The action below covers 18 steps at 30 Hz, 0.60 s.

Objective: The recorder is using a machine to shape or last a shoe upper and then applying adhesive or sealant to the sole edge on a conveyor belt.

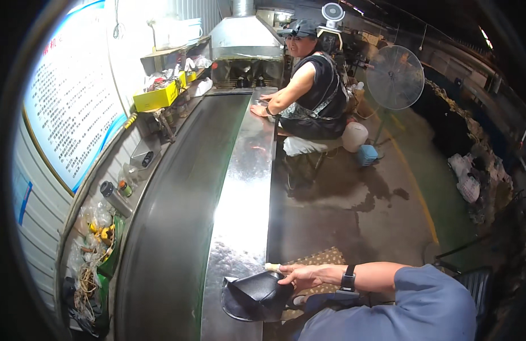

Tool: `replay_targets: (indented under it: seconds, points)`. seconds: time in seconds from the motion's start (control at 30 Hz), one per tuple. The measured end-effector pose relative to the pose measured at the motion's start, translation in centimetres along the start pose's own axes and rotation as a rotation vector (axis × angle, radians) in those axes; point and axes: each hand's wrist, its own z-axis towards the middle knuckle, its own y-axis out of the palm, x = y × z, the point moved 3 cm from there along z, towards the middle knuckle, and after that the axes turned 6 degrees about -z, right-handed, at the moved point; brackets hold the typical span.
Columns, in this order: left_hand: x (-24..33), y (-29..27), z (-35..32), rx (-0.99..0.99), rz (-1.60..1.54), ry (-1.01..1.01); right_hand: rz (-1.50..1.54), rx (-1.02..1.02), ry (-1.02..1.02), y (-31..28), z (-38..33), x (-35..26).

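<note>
Blue-grey sleeve (405, 307), nearest. Right hand (300, 277): grip clamped on rim of black leather-like piece (254, 298), which spans right edge of metal worktop (243, 219). Left hand: cannot tell. Handling advised: light pinch, overhang supported.

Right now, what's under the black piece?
The shiny metal strip shows past its left side. The black piece, pinched by the right hand, covers whatever is directly beneath; contact can't be told.
</note>
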Motion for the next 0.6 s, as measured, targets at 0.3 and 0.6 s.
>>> replay_targets:
  seconds: [0.3, 0.6]
  points:
    - [20.2, -6.5, -12.6, 0.284, 0.551, 0.682, -0.119, 0.027, -0.053, 1.2, 5.9, -3.7]
    - [27.0, 2.5, -31.8, -0.023, 0.358, 1.156, 0.145, -0.013, -0.026, 0.7, 10.1, -3.0]
